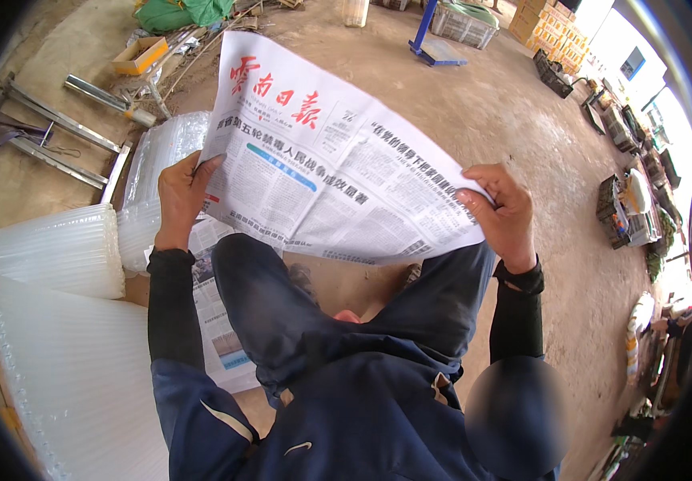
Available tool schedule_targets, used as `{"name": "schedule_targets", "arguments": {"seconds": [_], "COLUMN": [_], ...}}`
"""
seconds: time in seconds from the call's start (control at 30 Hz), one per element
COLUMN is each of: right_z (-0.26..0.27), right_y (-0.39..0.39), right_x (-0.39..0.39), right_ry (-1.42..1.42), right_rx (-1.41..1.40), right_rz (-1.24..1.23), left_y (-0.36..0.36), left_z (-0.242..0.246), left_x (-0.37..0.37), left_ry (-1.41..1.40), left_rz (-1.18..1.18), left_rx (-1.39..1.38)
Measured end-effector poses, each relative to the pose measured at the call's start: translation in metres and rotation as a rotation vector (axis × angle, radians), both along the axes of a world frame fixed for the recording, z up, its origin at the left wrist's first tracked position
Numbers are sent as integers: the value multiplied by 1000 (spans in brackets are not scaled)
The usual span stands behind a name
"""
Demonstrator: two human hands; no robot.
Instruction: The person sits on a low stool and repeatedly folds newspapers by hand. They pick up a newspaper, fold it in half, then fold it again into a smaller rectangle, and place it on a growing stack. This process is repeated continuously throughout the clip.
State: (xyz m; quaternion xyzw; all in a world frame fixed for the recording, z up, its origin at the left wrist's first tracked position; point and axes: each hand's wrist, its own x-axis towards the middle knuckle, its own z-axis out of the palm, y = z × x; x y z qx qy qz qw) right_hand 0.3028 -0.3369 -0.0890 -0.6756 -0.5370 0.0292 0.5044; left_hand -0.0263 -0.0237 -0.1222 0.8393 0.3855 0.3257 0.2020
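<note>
A printed newspaper (334, 168) is spread out in front of me, above my knees, its front page facing me. My left hand (186, 192) pinches its left edge, thumb on the printed side. At the right edge, my right hand (499, 207) grips the paper between thumb and bent fingers. The sheet sags a little, and its lower edge curves across my knees. More newspaper sheets (219, 337) lie lower down, beside and partly behind my left leg. The sheet hides some of the floor and part of my legs.
Rolls of clear air-column packaging (54, 252) stand to my left, with a wide sheet of it (75, 373) nearer me. A metal frame (69, 132) and a yellow cardboard box (140, 55) lie beyond. Further off are a blue platform scale (439, 51), plastic crates (463, 27) and stacked cartons (553, 30).
</note>
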Motion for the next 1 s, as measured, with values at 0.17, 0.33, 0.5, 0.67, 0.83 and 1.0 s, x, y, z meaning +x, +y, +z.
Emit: {"name": "schedule_targets", "arguments": {"seconds": [0.17,0.33,0.5,0.67,0.83,1.0], "right_z": [-2,21,83,104,77,-11], "right_y": [12,5,-14,-7,3,25], "right_x": [-37,-60,-72,-105,-92,-82], "right_ry": [-128,-218,-110,11,-585,-284], "right_rx": [-6,-85,222,384,3,-320], "right_rz": [181,340,970,1278,517,423], "left_y": [5,14,32,38,35,36], "left_z": [-2,-10,-12,-3,6,8], "left_x": [9,6,-22,-29,-24,-18], "left_ry": [-317,-504,-754,-771,-709,-615], "left_rz": [-246,-110,-298,-395,-337,-155], "left_rx": [-207,-222,-376,-300,-283,-259]}}
